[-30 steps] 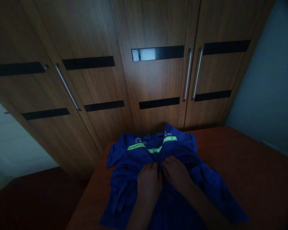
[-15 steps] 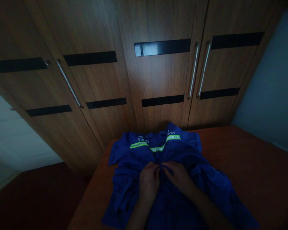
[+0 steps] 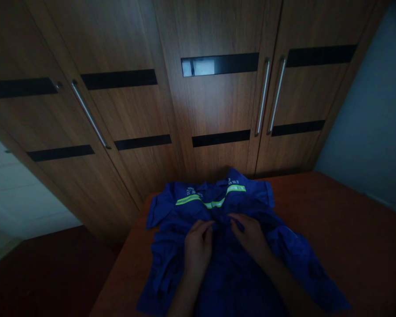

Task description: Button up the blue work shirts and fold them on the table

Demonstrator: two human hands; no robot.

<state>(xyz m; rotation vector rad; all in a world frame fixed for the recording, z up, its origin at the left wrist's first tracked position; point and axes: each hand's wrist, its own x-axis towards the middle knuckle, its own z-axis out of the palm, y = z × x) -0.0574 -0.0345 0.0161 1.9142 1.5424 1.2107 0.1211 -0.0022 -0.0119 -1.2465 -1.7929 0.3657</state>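
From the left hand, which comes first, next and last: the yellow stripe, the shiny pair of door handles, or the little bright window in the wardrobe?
From the left hand on the blue shirt:
1. Yellow stripe, just beyond the fingers, on the shirt.
2. Pair of door handles, up and right.
3. Bright window, highest, on the middle door.

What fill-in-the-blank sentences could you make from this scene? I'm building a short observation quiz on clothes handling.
1. The blue work shirt lies on a wooden ____.
2. Both hands, the left hand and the right hand, rest on the shirt's ____.
3. The reflective stripe across the chest is ____ in colour.
4. Behind the table stands a wooden ____ with long metal handles.

Missing words: table; front; yellow-green; wardrobe
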